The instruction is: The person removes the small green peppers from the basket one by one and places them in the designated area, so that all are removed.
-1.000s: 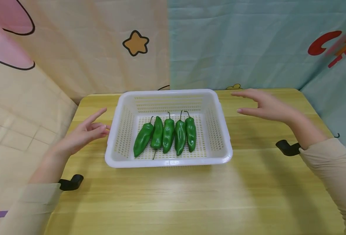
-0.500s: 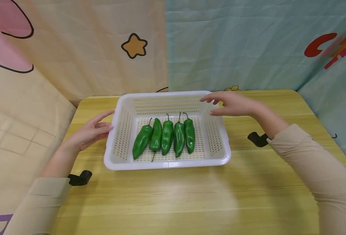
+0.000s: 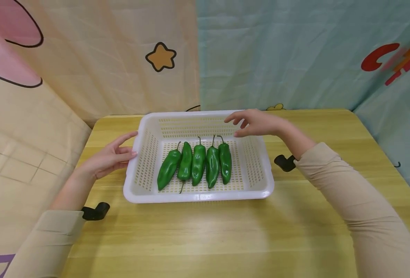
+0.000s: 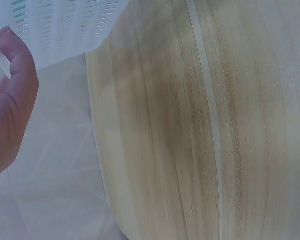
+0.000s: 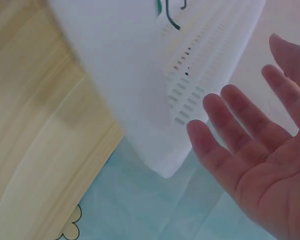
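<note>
Several long green chili peppers (image 3: 198,165) lie side by side on the floor of a white plastic basket (image 3: 198,197). One of them has its stem toward the near side. At the basket's left rim, my left hand (image 3: 109,157) touches with its thumb and index finger, which are not curled round it. In the left wrist view the thumb (image 4: 21,62) meets the white wall, and the other fingers are mostly hidden. Over the basket's far right corner my right hand (image 3: 257,122) hovers with loosely bent, spread fingers and holds nothing.
The basket rests on a wooden table (image 3: 198,235), toward its far edge. Close behind stands a curtain (image 3: 278,50) with printed figures, and more cloth hangs at both sides. A black camera mount (image 3: 97,211) sits at my left wrist.
My right hand has moved left, from beside the basket to above its far right corner. The left hand has come right against the rim. The peppers lie as before.
</note>
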`<state>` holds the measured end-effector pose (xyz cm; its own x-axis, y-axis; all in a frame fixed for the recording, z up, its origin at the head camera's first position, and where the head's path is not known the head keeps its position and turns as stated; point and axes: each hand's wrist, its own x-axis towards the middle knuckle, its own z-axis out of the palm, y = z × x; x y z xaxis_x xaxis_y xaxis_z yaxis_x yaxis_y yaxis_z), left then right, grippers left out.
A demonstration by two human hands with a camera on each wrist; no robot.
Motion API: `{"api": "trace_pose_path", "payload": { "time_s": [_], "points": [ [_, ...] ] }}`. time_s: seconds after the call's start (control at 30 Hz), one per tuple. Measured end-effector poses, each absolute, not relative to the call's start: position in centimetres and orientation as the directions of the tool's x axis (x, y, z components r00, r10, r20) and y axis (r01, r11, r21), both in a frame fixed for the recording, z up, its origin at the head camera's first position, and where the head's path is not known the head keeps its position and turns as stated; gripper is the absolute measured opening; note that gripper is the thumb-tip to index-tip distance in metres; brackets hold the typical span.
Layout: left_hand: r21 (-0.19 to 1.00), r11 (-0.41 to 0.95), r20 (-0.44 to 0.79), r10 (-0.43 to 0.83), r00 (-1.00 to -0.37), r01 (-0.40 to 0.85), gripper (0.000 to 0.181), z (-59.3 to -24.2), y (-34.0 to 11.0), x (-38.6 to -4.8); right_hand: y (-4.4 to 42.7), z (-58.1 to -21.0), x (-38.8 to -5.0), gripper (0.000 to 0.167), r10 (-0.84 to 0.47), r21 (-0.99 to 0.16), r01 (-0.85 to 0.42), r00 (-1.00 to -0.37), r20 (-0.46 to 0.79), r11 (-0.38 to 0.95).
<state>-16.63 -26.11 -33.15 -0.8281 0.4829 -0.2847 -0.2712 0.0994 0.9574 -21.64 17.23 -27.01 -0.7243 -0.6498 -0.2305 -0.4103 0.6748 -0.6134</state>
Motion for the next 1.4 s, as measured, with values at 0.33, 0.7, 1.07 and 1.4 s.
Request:
{"api": "trace_pose_path", "payload": {
  "time_s": [0.33,0.7,1.07,1.4],
  "points": [
    [0.950,0.065,-0.295,0.495,-0.817,-0.304,0.076,-33.0,-25.9,-16.8,15.9,-27.4,-22.6,0.051,-0.571,-0.737,-0.157,-0.742,-0.352,0.658],
    [0.935,-0.026,-0.287,0.536,-0.794,-0.355,0.074,-33.6,-26.3,-17.0,14.0,-29.2,-22.8,0.051,-0.499,-0.761,0.005,-0.752,-0.430,0.649],
    [0.924,-0.068,-0.277,0.560,-0.780,-0.377,0.072,-33.9,-26.2,-17.0,13.6,-32.5,-22.1,0.049,-0.434,-0.761,0.079,-0.781,-0.449,0.644],
    [0.925,-0.088,-0.258,0.573,-0.778,-0.371,0.067,-33.9,-26.5,-17.0,13.7,-33.7,-22.4,0.048,-0.369,-0.761,0.180,-0.790,-0.489,0.623]
  ]
}}
